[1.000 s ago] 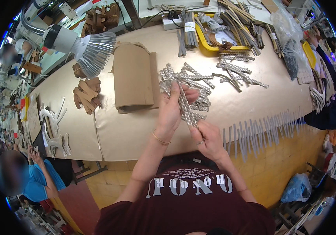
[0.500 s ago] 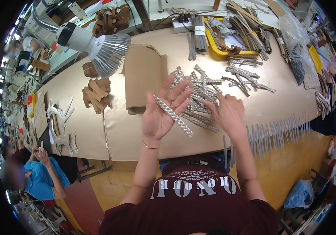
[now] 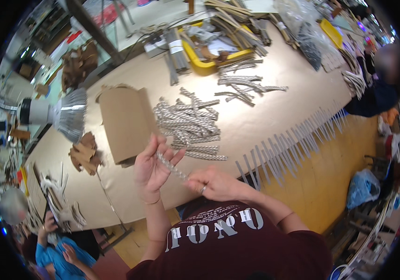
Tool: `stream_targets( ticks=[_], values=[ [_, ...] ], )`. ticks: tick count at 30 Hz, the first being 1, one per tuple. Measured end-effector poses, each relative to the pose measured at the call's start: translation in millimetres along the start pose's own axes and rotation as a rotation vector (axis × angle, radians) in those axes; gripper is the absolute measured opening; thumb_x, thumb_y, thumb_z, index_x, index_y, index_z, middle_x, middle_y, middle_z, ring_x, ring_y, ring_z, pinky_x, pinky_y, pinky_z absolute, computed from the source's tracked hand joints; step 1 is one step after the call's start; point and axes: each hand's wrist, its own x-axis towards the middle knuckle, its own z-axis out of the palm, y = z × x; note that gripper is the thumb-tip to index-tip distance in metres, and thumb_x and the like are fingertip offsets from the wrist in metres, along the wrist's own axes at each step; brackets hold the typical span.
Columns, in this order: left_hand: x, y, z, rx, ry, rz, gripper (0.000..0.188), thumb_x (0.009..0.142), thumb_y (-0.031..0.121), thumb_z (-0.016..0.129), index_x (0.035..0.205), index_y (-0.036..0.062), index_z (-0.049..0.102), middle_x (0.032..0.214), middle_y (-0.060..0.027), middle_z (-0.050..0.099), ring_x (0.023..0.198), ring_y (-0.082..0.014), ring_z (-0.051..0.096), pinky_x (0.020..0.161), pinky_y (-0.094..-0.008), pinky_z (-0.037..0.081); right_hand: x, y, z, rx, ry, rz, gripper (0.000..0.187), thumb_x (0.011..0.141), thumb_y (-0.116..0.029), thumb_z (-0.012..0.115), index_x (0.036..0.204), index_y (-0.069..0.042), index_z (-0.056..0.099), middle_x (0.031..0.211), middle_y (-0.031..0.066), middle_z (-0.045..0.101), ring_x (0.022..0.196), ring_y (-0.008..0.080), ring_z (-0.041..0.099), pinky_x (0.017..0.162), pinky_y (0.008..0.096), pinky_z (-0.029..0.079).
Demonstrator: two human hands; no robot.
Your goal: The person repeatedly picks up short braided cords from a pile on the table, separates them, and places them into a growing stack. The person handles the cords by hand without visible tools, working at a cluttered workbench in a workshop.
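Observation:
A short silvery braided strap (image 3: 171,166) slants between my two hands, above the near part of the table. My left hand (image 3: 149,169) has its palm turned up, the fingers partly curled around the strap's upper end. At the lower end, my right hand (image 3: 215,183) pinches the strap between thumb and fingers; a ring shows on it. Just beyond lies a heap of similar braided straps (image 3: 190,119), with a smaller loose group (image 3: 242,84) farther to the right. Left of the heap rests a brown cardboard-like roll (image 3: 127,123).
Thin grey strips (image 3: 281,154) hang in a row over the near right table edge. A yellow tray (image 3: 204,68) stands at the back beside bundled grey strips (image 3: 177,49). A lamp (image 3: 69,114) and brown leather pieces (image 3: 86,154) are at left. A person in blue (image 3: 65,252) sits lower left.
My right hand has left the heap and now grips the strap's lower end. My left fingers have curled in from a flat palm. The view has turned, shifting the table leftward.

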Motion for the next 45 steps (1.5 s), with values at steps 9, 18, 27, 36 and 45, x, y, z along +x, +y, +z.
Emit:
stream_targets(
  ticks=[9, 18, 27, 36, 45],
  values=[
    [36, -14, -11, 0.344, 0.054, 0.333, 0.034, 0.105, 0.029, 0.035, 0.121, 0.0014, 0.046, 0.089, -0.0081, 0.058, 0.097, -0.0248, 0.060, 0.101, -0.0447, 0.045, -2, 24, -39, -0.237, 0.081, 0.169, 0.031, 0.095, -0.030, 0.054, 0.084, -0.002, 0.063, 0.072, 0.0136, 0.062, 0.071, 0.0313, 0.059, 0.070, 0.0409, 0.047],
    [66, -19, -24, 1.543, 0.599, 0.870, 0.079, 0.091, 0.017, 0.064, 0.148, -0.0008, 0.012, 0.145, -0.0219, 0.034, 0.131, -0.0315, 0.042, 0.108, -0.0419, 0.034, 23, 83, -147, -1.128, 0.805, 0.239, 0.027, 0.084, -0.033, 0.069, 0.098, -0.010, 0.065, 0.097, 0.0067, 0.058, 0.092, 0.0250, 0.056, 0.078, 0.0380, 0.042],
    [29, -61, 4, 1.720, 0.317, 0.653, 0.060, 0.092, 0.016, 0.062, 0.140, -0.0072, 0.034, 0.139, -0.0238, 0.045, 0.127, -0.0333, 0.048, 0.107, -0.0403, 0.036, 13, 49, -130, -0.507, 0.736, 0.247, 0.018, 0.082, -0.020, 0.071, 0.088, -0.005, 0.064, 0.079, 0.0096, 0.061, 0.068, 0.0251, 0.059, 0.064, 0.0358, 0.046],
    [35, -56, 31, 0.613, 0.148, 0.361, 0.039, 0.103, 0.024, 0.043, 0.129, -0.0054, 0.045, 0.120, -0.0195, 0.059, 0.110, -0.0253, 0.061, 0.096, -0.0361, 0.051, 0, 9, -28, -0.904, 0.624, -0.378, 0.026, 0.074, -0.017, 0.078, 0.091, -0.006, 0.064, 0.089, 0.0064, 0.062, 0.075, 0.0225, 0.060, 0.063, 0.0333, 0.046],
    [29, -38, 25, 0.406, 0.153, 0.336, 0.035, 0.103, 0.029, 0.039, 0.113, -0.0017, 0.052, 0.107, -0.0186, 0.064, 0.101, -0.0258, 0.065, 0.091, -0.0377, 0.055, 2, -5, -25, 0.002, 0.098, 0.293, 0.040, 0.099, -0.031, 0.051, 0.076, 0.000, 0.062, 0.056, 0.0022, 0.050, 0.056, 0.0089, 0.047, 0.052, 0.0278, 0.038]
  ],
)
